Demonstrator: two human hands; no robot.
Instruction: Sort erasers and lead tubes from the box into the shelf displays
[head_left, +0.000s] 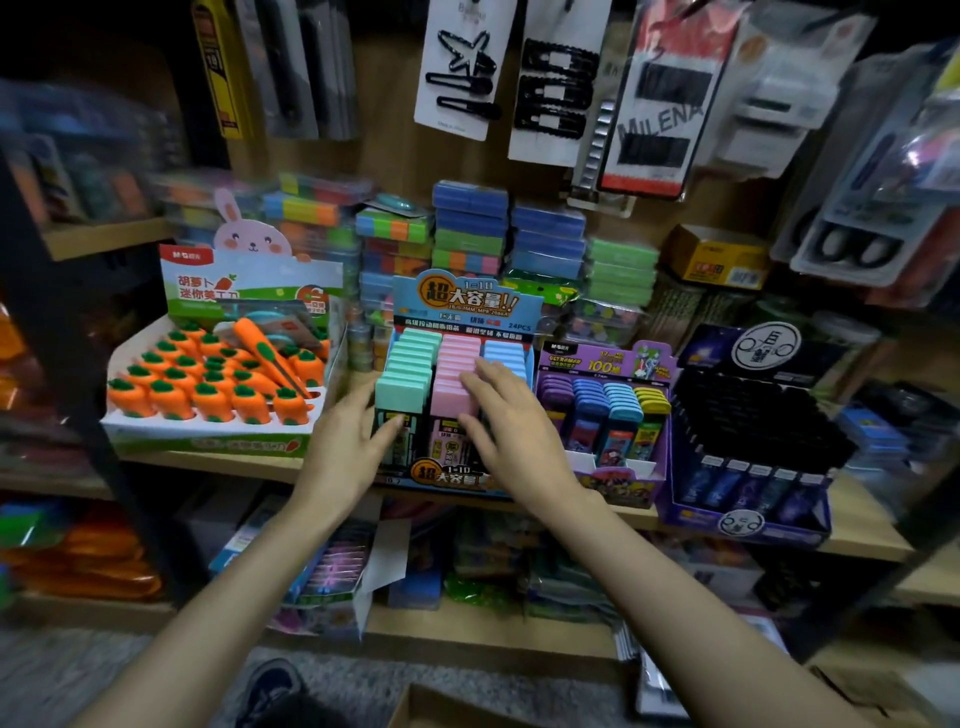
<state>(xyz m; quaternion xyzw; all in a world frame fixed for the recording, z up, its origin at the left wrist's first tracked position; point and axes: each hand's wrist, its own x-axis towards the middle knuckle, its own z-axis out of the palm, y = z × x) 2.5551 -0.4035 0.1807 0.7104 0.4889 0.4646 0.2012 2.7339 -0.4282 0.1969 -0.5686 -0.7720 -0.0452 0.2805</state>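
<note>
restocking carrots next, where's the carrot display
Head view, left on the middle shelf: the carrot display sits just left of the pastel lead box.

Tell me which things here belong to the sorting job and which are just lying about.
Job: blue lead-tube display, purple lead-tube display, cardboard box on the floor, left hand, right hand.
Lying about: carrot display, hair clips, yellow box.
</note>
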